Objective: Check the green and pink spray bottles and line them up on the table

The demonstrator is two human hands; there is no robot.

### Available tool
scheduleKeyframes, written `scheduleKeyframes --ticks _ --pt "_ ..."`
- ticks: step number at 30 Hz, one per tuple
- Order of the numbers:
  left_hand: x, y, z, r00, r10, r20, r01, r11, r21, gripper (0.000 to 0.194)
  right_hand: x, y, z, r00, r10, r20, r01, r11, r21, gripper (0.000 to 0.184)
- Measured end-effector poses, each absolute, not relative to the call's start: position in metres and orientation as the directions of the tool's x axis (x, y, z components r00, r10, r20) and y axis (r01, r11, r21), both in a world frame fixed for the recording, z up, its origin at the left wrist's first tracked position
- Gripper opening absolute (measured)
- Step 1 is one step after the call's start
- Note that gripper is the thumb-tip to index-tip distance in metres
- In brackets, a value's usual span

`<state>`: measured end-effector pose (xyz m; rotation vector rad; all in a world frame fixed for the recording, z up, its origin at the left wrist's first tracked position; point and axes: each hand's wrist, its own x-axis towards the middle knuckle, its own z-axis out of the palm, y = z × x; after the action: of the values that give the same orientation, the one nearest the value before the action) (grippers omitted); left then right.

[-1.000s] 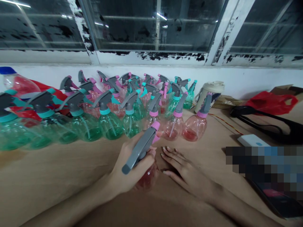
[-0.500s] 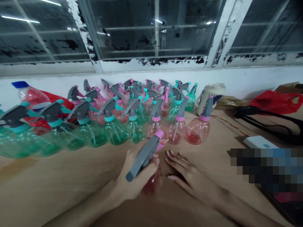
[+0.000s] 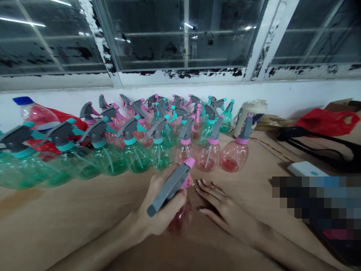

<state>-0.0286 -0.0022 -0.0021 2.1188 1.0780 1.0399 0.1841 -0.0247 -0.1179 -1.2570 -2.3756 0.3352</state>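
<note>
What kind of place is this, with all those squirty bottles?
It looks like a workshop or small factory room, though I can't be sure. Many matching spray bottles crowd a long table, under big windows whose frames have patchy, worn paint.

Glossy, see-through plastic, smooth-looking, makes up the pink bottle [image 3: 179, 221] and the green bottles [image 3: 137, 157]; their grey sprayer heads look like duller plastic. The tabletop [image 3: 93, 210] looks like smooth, faintly shiny wood; the red bag [image 3: 327, 122] at far right, thin crinkled plastic.

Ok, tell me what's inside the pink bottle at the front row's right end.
Low in the pink bottle sits a darker red patch, probably liquid. The pink collar hides the inside of its neck.
</note>
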Motion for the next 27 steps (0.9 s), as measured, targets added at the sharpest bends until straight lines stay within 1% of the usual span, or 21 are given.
scheduleKeyframes --ticks 3,10,15,21,27 --pt "-0.026 -0.001 -0.001 0.405 0.823 0.399 0.404 -0.553 0.729 0.006 0.184 -0.025 -0.119 -0.495 0.826 0.268 0.721 0.563 -0.404 0.054" --pt "-0.025 -0.001 -0.01 0.356 0.831 0.427 0.39 -0.547 0.741 0.006 0.185 -0.025 -0.118 -0.496 0.83 0.257 0.727 0.558 -0.4 0.053" --pt "-0.026 -0.001 -0.011 0.361 0.842 0.401 0.413 -0.529 0.741 0.005 0.186 -0.024 -0.117 -0.5 0.833 0.235 0.729 0.552 -0.405 0.049" --pt "-0.026 0.0 -0.011 0.382 0.813 0.44 0.403 -0.575 0.712 0.011 0.186 -0.025 -0.114 -0.503 0.836 0.219 0.737 0.548 -0.396 0.05" --pt "-0.025 0.002 -0.014 0.36 0.826 0.434 0.416 -0.559 0.718 0.006 0.187 -0.024 -0.116 -0.504 0.833 0.23 0.728 0.553 -0.405 0.051"
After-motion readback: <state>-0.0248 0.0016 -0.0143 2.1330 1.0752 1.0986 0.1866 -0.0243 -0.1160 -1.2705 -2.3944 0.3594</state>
